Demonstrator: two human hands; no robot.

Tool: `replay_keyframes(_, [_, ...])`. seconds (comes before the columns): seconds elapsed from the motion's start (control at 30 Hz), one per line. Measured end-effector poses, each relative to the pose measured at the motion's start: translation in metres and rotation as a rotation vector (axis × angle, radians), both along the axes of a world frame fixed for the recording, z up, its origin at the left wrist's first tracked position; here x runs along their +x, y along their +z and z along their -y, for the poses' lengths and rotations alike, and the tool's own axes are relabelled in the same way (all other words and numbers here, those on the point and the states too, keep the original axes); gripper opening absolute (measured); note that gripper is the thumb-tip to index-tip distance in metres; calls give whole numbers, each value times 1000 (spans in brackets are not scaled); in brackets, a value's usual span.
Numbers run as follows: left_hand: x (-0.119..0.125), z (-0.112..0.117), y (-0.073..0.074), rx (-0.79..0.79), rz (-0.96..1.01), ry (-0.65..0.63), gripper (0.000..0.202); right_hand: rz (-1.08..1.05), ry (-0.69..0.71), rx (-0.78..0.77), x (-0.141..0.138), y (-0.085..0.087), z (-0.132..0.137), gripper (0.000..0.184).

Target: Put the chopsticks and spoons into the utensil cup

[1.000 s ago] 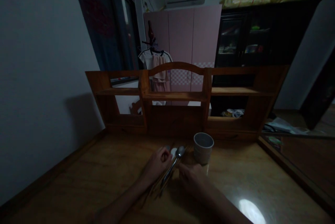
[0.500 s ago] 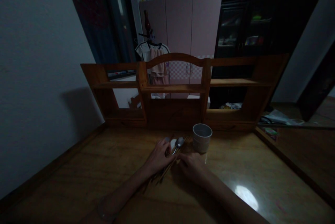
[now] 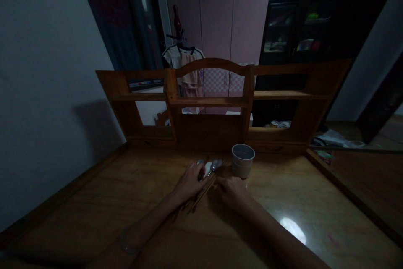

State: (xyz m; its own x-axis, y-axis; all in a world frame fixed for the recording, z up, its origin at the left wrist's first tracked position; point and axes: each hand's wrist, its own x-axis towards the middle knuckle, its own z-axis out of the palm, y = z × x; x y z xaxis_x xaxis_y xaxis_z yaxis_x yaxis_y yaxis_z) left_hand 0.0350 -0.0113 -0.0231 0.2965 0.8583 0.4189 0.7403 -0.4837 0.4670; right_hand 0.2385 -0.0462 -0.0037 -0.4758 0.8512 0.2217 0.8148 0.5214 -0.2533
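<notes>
Several thin wooden chopsticks (image 3: 201, 195) lie slantwise on the table between my hands. A metal spoon (image 3: 214, 165) rests at their far end, beside a white rounded piece (image 3: 208, 168), perhaps another spoon. My left hand (image 3: 189, 181) is curled at the left of this bundle, its thumb by the spoon's handle; what lies under the fingers is hidden. My right hand (image 3: 233, 191) is closed just right of the chopsticks, with a small pale bit at its fingertips that is too dim to name. Behind it stands an upright grey metal cup (image 3: 243, 166), untouched.
A wooden shelf unit (image 3: 209, 101) borders the back of the table (image 3: 126, 193). To the left rises a white wall (image 3: 47, 92). Raised wooden edging (image 3: 349, 189) runs down the right side. Farther back are a pink wardrobe (image 3: 217, 25) and hanging clothes (image 3: 187, 67).
My hands have drawn slightly apart, the left thumb pulling back from the chopsticks. The whole view has shifted a little, so the cup and shelf sit higher. The cup stays in place.
</notes>
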Motion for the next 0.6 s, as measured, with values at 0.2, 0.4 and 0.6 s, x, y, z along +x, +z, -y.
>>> replay_keyframes(0.2, [-2, -1, 0, -6, 32, 1, 5, 18, -25, -2, 0, 0, 0, 22])
replay_keyframes(0.4, [-1, 1, 3, 9, 72, -23, 10, 21, -21, 11, 0, -1, 0, 23])
replay_keyframes(0.6, [-4, -3, 1, -1, 89, 3, 6, 29, -22, -1, -1, 0, 1, 32])
